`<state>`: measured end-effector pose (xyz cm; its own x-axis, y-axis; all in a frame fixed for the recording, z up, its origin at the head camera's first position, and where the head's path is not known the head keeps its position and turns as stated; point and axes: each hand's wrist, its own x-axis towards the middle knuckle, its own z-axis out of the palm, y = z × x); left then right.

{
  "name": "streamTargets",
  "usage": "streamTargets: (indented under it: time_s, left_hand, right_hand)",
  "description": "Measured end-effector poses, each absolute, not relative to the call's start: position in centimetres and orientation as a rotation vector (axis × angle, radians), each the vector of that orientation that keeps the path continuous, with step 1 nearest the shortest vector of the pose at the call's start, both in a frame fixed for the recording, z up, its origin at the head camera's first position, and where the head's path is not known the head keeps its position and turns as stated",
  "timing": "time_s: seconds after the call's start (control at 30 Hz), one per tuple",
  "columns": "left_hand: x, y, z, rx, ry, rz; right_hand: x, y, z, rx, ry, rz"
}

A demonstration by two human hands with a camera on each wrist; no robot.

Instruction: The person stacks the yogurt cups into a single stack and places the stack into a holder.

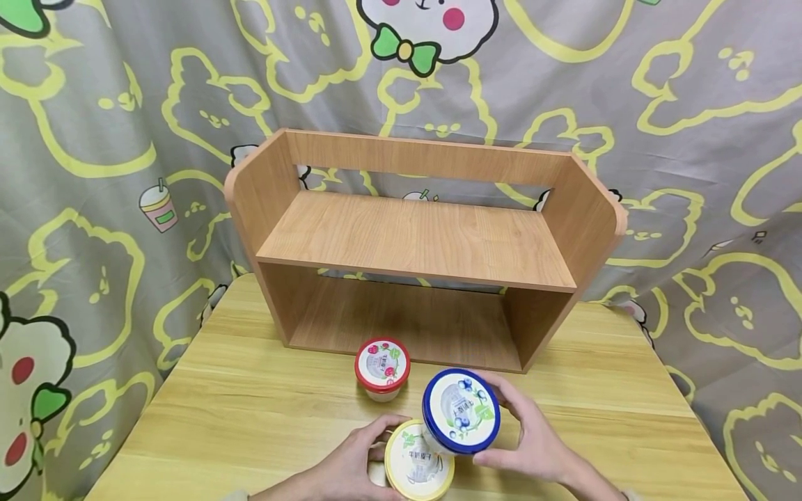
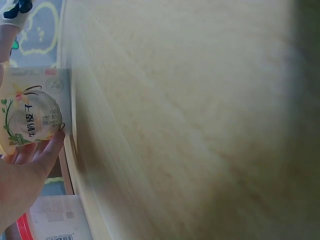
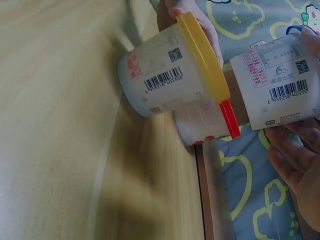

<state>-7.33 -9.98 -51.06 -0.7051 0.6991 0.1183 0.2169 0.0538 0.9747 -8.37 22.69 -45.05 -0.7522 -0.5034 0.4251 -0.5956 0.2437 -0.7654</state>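
Observation:
In the head view, my left hand (image 1: 351, 460) grips a tub with a yellow lid (image 1: 420, 462) at the table's front. My right hand (image 1: 534, 437) holds a blue-lidded tub (image 1: 461, 410), its lid printed with blueberries, up and to the right. The right wrist view shows the blue-lidded tub (image 3: 277, 82) raised off the tabletop, its barcode side visible. There the yellow-lidded tub (image 3: 167, 70) is low over the wood; whether its base touches, I cannot tell. A red-lidded tub (image 1: 382, 364) stands behind them, touched by neither hand.
A two-tier wooden shelf (image 1: 413, 240) stands at the back of the light wood table (image 1: 207, 417). Its lower board lies just behind the red-lidded tub. A patterned curtain (image 1: 125, 209) hangs behind and at both sides.

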Motion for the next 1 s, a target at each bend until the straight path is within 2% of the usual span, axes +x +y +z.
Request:
streamTargets:
  time_s: [0.5, 1.0]
  left_hand:
    - [-7.4, -10.1, -51.1, 0.96, 1.935, 1.704]
    - [-7.3, -10.1, -50.9, 0.89, 1.924, 1.687]
  right_hand:
    - [-7.5, 21.8, -45.7, 1.066, -2.491, 1.569]
    - [-7.5, 21.2, -45.8, 1.164, -2.44, 1.599]
